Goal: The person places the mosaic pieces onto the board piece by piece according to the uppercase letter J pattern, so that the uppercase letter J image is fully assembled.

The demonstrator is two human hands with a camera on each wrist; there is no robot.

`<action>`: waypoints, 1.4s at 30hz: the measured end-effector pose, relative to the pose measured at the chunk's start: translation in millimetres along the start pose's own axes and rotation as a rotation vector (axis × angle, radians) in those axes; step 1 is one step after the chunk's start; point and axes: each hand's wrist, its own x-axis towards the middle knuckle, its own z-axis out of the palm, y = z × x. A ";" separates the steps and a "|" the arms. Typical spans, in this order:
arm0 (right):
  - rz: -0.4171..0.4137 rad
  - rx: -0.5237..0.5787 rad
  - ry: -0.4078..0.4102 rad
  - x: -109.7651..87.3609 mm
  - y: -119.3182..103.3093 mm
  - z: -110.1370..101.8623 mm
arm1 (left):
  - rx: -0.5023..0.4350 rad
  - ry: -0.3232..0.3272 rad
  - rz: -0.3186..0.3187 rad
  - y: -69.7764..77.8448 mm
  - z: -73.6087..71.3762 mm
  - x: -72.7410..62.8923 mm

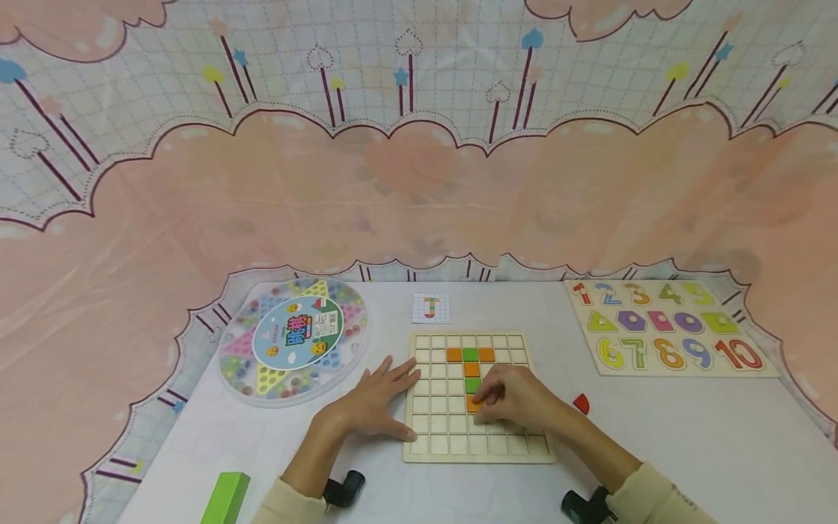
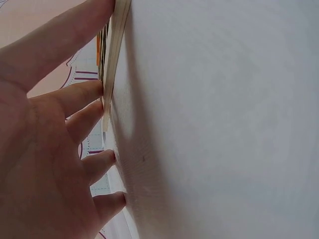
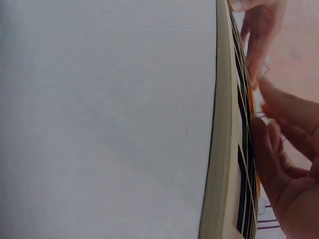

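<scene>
A wooden grid board (image 1: 439, 444) lies on the table with orange and green square tiles in a T-like pattern: a row near the top and a column below it. The right hand (image 1: 520, 399) is over the middle of the board, its thumb and index finger pinching an orange tile (image 1: 473, 405) at the lower end of the column. Fingers spread, the left hand (image 1: 366, 404) touches the board's left edge with thumb and fingertips. In the left wrist view, the thumb and nearer fingers meet the board's side (image 2: 117, 55). The right palm hides some squares.
Behind the board lies a small pattern card (image 1: 431, 308). A round marble game box (image 1: 294, 342) is at the left, a number-and-shape puzzle board (image 1: 674, 331) at the right. A green block (image 1: 225, 498) sits front left; a small red piece (image 1: 581, 403) is beside the right forearm.
</scene>
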 end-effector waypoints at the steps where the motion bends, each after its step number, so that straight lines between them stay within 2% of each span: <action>1: 0.006 0.007 -0.006 -0.8 -0.8 -1.8 | -0.002 0.000 0.000 0.4 0.0 0.0; 6: 0.019 0.039 0.018 -6.7 -2.3 -13.2 | -0.002 -0.001 -0.006 2.7 -0.5 -0.4; 11: 0.062 0.012 0.068 -18.9 -0.6 -30.5 | 0.004 -0.001 -0.012 3.8 -0.9 -0.5; 15: 0.100 -0.015 0.104 -30.8 6.5 -44.8 | 0.009 0.000 -0.014 3.6 -0.9 -0.2; 21: 0.155 0.000 0.136 -50.1 18.8 -58.5 | 0.014 0.001 -0.012 3.0 -1.3 -0.4; 27: 0.131 -0.024 0.176 -70.3 30.0 -66.5 | 0.009 0.001 -0.006 1.5 0.1 0.7; 32: 0.151 -0.067 0.215 -83.2 36.8 -71.7 | 0.013 0.003 -0.007 0.2 1.6 0.8; 36: 0.178 -0.085 0.219 -90.1 44.0 -74.1 | 0.010 0.000 -0.013 1.1 1.2 0.1; 42: 0.175 -0.138 0.219 -97.8 56.3 -74.5 | 0.009 -0.002 -0.016 2.9 0.2 -0.2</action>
